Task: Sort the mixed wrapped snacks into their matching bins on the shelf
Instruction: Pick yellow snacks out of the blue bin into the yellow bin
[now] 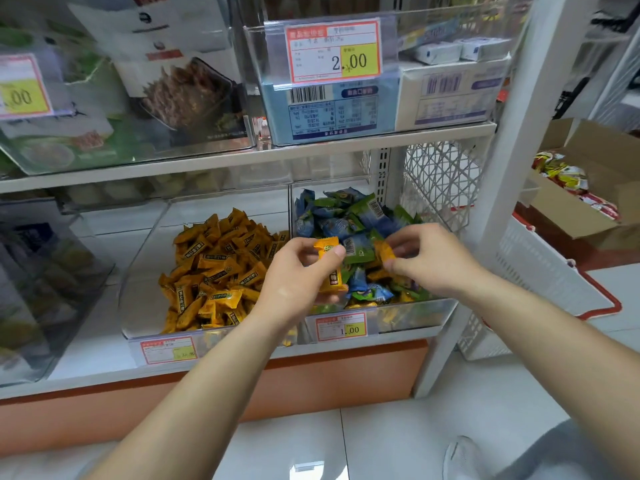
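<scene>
A white shop shelf (346,144) carries clear bins on two levels, with a tiled floor below and an open cardboard box (588,220) of red and yellow packets at the far right. On the lower level, the left bin (145,271) holds a pile of orange snacks (214,271). The right bin (419,315) just beside it holds mixed blue and green snacks (349,216), with a few orange ones among them. Both hands are over the near part of the right bin. The left hand (294,278) grips orange-wrapped pieces (326,249) in its curled fingers. The right hand (434,261) pinches one orange packet (383,252) between thumb and fingertips. A price tag (341,328) is fixed to the right bin's front.
</scene>
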`<state>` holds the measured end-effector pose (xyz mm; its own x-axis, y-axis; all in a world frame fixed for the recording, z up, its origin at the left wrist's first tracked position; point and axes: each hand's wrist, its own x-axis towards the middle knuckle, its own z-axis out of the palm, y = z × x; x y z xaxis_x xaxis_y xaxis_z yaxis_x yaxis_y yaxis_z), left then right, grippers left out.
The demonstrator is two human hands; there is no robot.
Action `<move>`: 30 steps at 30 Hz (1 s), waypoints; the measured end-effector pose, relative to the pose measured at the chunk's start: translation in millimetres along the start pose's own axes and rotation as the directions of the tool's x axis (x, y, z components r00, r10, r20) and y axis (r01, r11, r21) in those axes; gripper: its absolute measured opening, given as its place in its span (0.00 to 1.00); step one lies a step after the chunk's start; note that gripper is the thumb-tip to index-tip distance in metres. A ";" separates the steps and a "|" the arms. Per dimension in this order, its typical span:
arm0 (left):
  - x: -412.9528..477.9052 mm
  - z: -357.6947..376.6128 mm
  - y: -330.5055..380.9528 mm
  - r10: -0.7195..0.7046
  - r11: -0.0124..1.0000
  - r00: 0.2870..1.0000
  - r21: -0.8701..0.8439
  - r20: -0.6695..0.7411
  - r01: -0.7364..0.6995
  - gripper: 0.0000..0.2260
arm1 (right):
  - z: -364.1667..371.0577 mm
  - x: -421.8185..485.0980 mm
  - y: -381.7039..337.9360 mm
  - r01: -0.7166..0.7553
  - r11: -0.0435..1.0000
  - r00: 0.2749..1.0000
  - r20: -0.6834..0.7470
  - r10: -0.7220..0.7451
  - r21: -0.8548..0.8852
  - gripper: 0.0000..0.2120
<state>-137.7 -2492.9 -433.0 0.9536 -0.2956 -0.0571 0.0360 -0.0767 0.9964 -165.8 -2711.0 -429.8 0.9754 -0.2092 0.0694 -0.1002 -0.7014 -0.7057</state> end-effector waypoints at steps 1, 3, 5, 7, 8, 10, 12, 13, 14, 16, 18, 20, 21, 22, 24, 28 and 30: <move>-0.2 3.4 1.3 -0.015 0.997 1.000 -0.074 0.005 0.015 0.19 | 2.8 -1.7 -5.9 -0.002 0.987 1.000 0.000 0.002 0.158 0.12; 0.8 10.5 2.6 0.008 0.991 1.000 -0.132 -0.003 -0.008 0.16 | 12.1 -7.3 -20.7 -0.004 0.898 0.999 0.048 -0.019 0.440 0.11; 1.6 16.6 3.1 0.057 0.991 0.998 -0.118 -0.037 -0.061 0.11 | 23.3 -10.7 -31.6 0.025 0.834 0.999 0.027 -0.047 0.551 0.11; 1.7 19.9 2.4 0.123 0.992 0.989 -0.029 -0.081 -0.126 0.11 | 32.6 -10.0 -38.4 0.059 0.829 0.998 -0.045 -0.041 0.555 0.10; 2.1 20.1 1.5 0.161 0.987 0.982 0.039 -0.103 -0.157 0.12 | 35.8 -9.1 -40.7 0.063 0.835 0.998 -0.060 -0.035 0.547 0.10; 2.8 17.4 1.2 0.247 0.962 0.959 0.156 -0.140 -0.225 0.14 | 38.3 -8.4 -44.4 0.059 0.823 0.998 -0.017 -0.060 0.565 0.09; 6.0 8.2 3.1 0.365 0.906 0.916 0.289 -0.168 -0.309 0.13 | 36.6 -8.1 -47.5 0.041 0.767 0.985 0.102 -0.138 0.640 0.12; 8.7 0.9 5.8 0.413 0.871 0.895 0.358 -0.169 -0.335 0.12 | 33.0 -7.5 -48.0 0.030 0.745 0.974 0.148 -0.173 0.667 0.12; 12.0 -9.0 8.7 0.443 0.837 0.881 0.428 -0.163 -0.342 0.11 | 27.5 -5.5 -46.8 0.045 0.754 0.970 0.153 -0.190 0.656 0.10; 19.2 -36.6 13.5 0.460 0.757 0.875 0.581 -0.149 -0.299 0.12 | 13.4 4.5 -37.0 0.153 0.864 0.984 0.008 -0.179 0.480 0.07; 25.3 -68.7 12.5 0.437 0.605 0.890 0.774 -0.127 -0.187 0.15 | -1.2 13.0 -20.4 0.195 0.960 0.977 -0.126 -0.171 0.204 0.06; 28.8 -94.7 6.7 0.389 0.412 0.915 0.909 -0.108 -0.068 0.17 | -9.8 18.7 -3.7 0.186 0.982 0.980 -0.065 -0.187 -0.021 0.05; 30.2 -102.6 3.9 0.339 0.354 0.935 0.935 -0.107 -0.021 0.18 | -11.3 20.5 3.4 0.188 0.976 0.982 0.014 -0.188 -0.110 0.05; 31.1 -106.9 2.1 0.278 0.316 0.954 0.949 -0.112 0.019 0.20 | -11.5 21.9 8.4 0.199 0.963 0.978 0.099 -0.184 -0.183 0.06; 32.2 -106.9 1.8 0.165 0.250 0.979 0.965 -0.122 0.079 0.27 | -9.0 24.3 13.4 0.260 0.915 0.954 0.227 -0.195 -0.308 0.12; 22.0 -77.0 11.5 0.399 0.276 0.915 0.959 -0.061 -0.056 0.25 | 3.2 28.0 16.0 0.340 0.829 0.927 0.304 -0.217 -0.445 0.25; 10.3 -48.1 13.1 0.501 0.370 0.862 0.881 0.078 -0.294 0.12 | 10.1 31.0 17.7 0.362 0.786 0.925 0.298 -0.236 -0.501 0.23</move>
<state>-113.0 -2451.2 -417.5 0.8169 -0.3672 0.4449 -0.5307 -0.7805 0.3304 -135.3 -2723.0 -447.2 0.9844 0.1750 0.0205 0.1758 -0.9685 -0.1765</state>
